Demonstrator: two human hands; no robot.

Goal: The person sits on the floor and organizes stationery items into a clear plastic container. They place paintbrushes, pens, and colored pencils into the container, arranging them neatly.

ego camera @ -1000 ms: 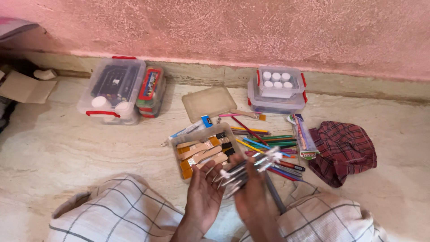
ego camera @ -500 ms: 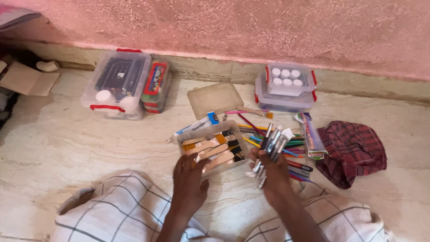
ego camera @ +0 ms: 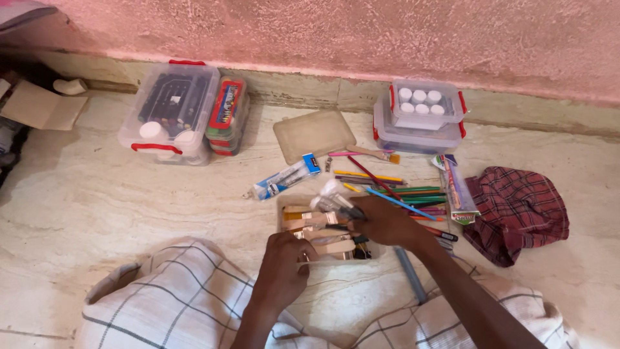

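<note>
My right hand (ego camera: 384, 223) grips a bundle of paint brushes (ego camera: 332, 199) in clear sleeves and lays it across an open plastic box (ego camera: 282, 213) on the stone floor. The box holds flat wooden-handled brushes (ego camera: 332, 247). My left hand (ego camera: 284, 268) rests on the box's near left edge, fingers curled on its rim. Loose coloured pencils (ego camera: 407, 192) lie just right of the box, partly behind my right hand.
A beige lid (ego camera: 313, 134) and a blue-capped tube (ego camera: 284, 176) lie behind the box. Clear red-latched tubs stand by the pink wall at left (ego camera: 169, 111) and right (ego camera: 416, 119). A checked red cloth (ego camera: 516, 213) lies at right, a packet (ego camera: 457, 187) beside it.
My right hand carried the brush bundle left and down from above the pencils into the box. My left hand shifted onto the box's near edge. The view drifted slightly.
</note>
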